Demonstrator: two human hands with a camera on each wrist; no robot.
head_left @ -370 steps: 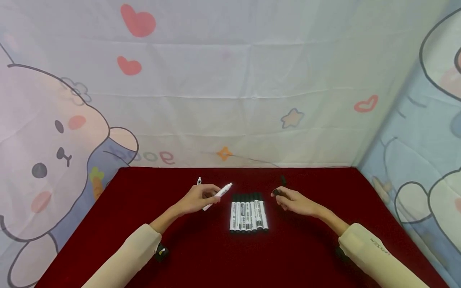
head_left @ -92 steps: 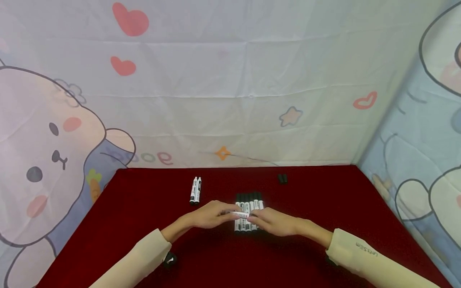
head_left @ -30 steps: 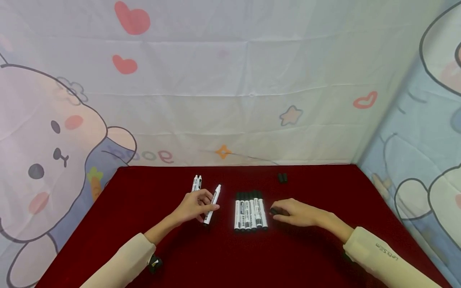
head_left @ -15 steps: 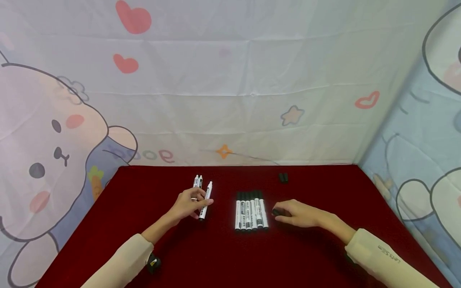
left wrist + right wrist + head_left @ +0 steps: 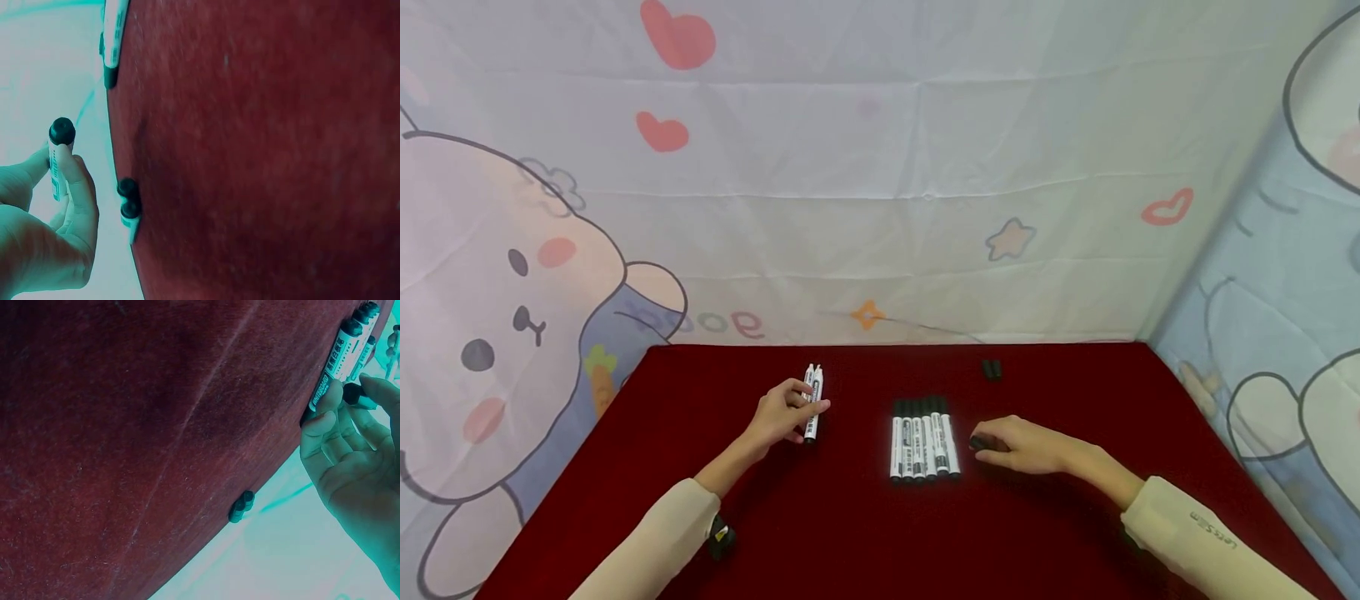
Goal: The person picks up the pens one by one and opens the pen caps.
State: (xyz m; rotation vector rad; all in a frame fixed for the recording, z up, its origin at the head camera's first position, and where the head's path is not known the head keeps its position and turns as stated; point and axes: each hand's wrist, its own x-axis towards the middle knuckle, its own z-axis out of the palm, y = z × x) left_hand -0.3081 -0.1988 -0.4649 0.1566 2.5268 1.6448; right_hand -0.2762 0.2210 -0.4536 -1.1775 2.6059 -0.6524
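Note:
My left hand holds a white whiteboard marker, uncapped, between thumb and fingers. In the left wrist view, the black end of this marker stands up above the hand, clear of the cloth. Right beside it in the head view lie two uncapped markers, partly hidden by the hand; their black ends show in the left wrist view. My right hand pinches a black marker cap, to the right of a row of capped markers.
Two black caps lie side by side toward the back of the red cloth, behind the right hand. A printed curtain hangs along the back edge and both sides. The marker row sits mid-table between the hands.
Over the last second my left hand carries the uncapped marker left to the two others. Earlier, both hands met over the row; one marker has left it. The right hand stays nearly still.

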